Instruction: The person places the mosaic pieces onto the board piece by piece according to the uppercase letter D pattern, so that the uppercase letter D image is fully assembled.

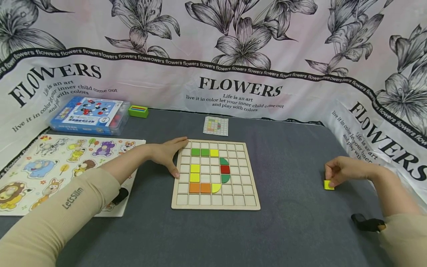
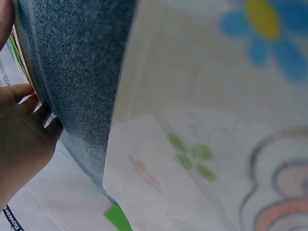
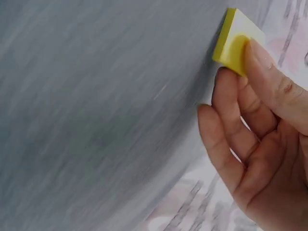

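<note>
A wooden grid board (image 1: 249,189) lies mid-table in the head view. Green, yellow, orange and red pieces, some square and some rounded, sit in several of its cells. My left hand (image 1: 165,155) touches the board's left edge, thumb and fingers spread; the left wrist view shows this hand (image 2: 24,130) beside the edge. Far to the right of the board, my right hand (image 1: 350,171) pinches a yellow square tile (image 1: 328,185) between thumb and fingers. In the right wrist view the tile (image 3: 236,45) is tilted, its lower part covered by the thumb.
Behind the board lies a small pattern card (image 1: 216,126). To the left is an animal puzzle board (image 1: 110,152), partly under my left forearm. A blue plastic box (image 1: 90,115) and a green block (image 1: 138,111) stand at the back left. A flowered cloth (image 1: 240,87) bounds the dark table.
</note>
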### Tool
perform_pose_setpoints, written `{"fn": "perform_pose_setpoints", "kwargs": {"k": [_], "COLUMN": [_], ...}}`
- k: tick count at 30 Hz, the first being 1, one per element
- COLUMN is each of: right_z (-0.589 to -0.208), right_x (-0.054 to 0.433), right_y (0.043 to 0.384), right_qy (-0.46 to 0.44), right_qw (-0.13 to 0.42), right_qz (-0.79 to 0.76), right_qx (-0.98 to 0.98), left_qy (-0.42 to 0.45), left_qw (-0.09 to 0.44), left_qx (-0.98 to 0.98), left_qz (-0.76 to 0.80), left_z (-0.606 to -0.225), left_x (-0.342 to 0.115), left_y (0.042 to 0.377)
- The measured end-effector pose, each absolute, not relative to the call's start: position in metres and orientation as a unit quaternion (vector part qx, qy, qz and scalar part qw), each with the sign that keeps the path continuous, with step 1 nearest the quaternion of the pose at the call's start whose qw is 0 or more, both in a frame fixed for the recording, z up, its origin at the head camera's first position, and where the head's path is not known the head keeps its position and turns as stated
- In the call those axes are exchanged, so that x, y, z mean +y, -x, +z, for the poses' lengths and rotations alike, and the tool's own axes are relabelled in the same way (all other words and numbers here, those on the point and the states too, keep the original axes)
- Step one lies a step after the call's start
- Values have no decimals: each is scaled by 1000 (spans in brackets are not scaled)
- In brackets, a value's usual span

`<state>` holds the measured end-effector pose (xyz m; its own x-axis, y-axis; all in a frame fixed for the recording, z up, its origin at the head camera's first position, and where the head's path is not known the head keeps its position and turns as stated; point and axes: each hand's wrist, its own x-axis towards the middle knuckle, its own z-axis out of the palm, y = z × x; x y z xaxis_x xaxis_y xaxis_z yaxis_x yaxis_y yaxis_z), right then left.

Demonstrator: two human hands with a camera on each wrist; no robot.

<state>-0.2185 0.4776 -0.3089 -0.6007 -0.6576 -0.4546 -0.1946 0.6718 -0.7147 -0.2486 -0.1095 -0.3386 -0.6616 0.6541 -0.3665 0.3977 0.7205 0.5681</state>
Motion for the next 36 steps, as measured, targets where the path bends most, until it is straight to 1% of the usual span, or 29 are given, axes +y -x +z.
{"fn": "perform_pose_setpoints", "kwargs": {"k": [4,10,16,21,27,31,36], "right_z": [-303,-288,-282,-281,-283,-284,-289], "right_x": [442,368,298,248,200,173,147], "right_y": [224,230,234,236,240,244,251], "right_qy": [253,234,251,278,322,334,342], "right_qw": [340,292,248,213,198,200,177], "right_qz": [-293,-249,-245,-244,-239,-242,-240], "right_qx": [857,893,903,904,894,889,891], "left_qy": [-302,-302,-302,-303,-304,-301,-301], "left_qw": [283,285,284,283,281,280,278], "left_qx": [881,878,879,878,879,882,883], "left_qz": [228,237,237,238,236,231,227], "left_z": [-339,-340,-340,-341,-340,-339,-339], "left_x": [-110,-110,-111,-111,-111,-111,-111], "left_y": [249,251,251,250,251,251,250]}}
